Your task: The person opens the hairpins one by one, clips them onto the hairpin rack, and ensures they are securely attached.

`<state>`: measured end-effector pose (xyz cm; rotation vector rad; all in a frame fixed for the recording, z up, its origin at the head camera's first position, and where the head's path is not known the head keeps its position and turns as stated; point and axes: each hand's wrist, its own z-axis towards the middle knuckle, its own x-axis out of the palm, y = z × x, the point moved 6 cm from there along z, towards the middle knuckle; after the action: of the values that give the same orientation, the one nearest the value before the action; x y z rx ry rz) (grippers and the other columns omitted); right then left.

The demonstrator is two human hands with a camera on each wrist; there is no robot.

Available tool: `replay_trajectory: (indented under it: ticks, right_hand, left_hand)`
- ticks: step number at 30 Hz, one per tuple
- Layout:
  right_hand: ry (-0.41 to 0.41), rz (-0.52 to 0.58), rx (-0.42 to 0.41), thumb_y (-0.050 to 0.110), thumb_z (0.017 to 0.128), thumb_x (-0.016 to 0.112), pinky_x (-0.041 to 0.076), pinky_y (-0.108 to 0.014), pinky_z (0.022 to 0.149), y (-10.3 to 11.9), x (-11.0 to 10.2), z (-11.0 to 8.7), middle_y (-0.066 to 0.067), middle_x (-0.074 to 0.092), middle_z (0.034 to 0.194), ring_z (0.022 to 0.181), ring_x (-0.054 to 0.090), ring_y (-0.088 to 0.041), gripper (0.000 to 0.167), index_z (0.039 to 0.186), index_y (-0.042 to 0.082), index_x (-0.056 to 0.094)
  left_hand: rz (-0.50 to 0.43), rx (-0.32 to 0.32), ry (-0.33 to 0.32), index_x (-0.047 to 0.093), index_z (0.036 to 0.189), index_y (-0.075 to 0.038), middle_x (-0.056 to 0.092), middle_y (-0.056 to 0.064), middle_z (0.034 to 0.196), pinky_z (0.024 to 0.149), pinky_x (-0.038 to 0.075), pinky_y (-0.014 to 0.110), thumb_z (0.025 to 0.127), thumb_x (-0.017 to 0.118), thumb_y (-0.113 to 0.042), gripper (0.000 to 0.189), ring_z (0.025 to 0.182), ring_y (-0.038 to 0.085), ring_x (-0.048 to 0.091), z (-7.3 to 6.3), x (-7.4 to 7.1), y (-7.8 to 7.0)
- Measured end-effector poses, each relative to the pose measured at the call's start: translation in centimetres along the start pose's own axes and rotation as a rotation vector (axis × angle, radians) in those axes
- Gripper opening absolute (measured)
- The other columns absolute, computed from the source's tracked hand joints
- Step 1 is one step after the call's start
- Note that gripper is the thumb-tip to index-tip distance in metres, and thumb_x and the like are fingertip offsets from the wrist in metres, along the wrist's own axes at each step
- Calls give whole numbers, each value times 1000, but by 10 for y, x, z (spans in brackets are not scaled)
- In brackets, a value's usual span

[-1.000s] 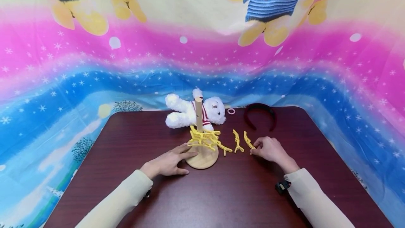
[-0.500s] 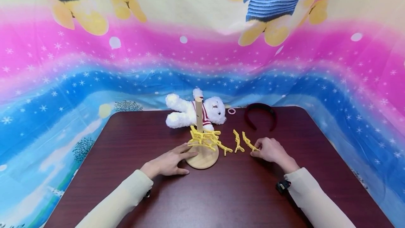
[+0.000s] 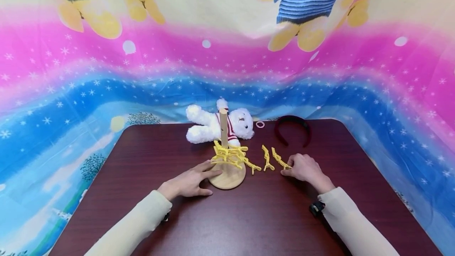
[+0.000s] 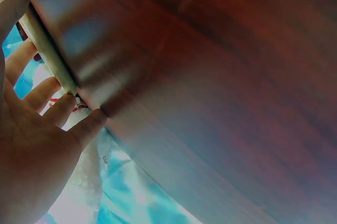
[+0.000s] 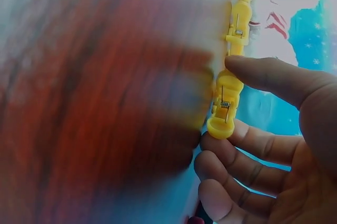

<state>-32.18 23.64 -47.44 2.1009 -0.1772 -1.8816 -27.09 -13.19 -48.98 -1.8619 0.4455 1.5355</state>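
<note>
In the head view, my left hand (image 3: 188, 181) rests spread beside a round wooden base (image 3: 227, 179), its fingertips touching the base's left edge. The left wrist view shows its fingers (image 4: 87, 126) straight. An upright wooden post (image 3: 223, 127) rises from the base, with yellow hair clips (image 3: 227, 155) clustered around its lower part. My right hand (image 3: 303, 167) pinches the near, forked end of a yellow hair clip (image 3: 279, 157) lying on the table. In the right wrist view, thumb and fingers stand on either side of that clip (image 5: 225, 105). Another yellow clip (image 3: 266, 159) lies just left of it.
A white plush bear (image 3: 204, 125) lies on its back behind the post. Farther right are a small pale ring (image 3: 260, 124) and a dark red headband (image 3: 292, 118). A printed cloth (image 3: 220, 74) hangs behind the dark table (image 3: 227, 224).
Since one second ago, the clip at my right hand has shifted and its top has moved slightly left. The right hand has shifted very little; the left hand stays in place.
</note>
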Motion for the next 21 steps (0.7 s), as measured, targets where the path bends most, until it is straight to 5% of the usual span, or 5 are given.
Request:
replay_trajectory:
  ticks: [21]
  right_hand:
    - [-101, 91, -61, 33, 85, 76, 47, -35, 67, -7, -16, 2, -4, 73, 88, 73, 58, -19, 25, 97, 11, 76]
  left_hand:
    - [2, 0, 1, 37, 155, -32, 26, 14, 164, 118, 36, 47, 91, 70, -47, 73, 154, 33, 21, 0, 0, 0]
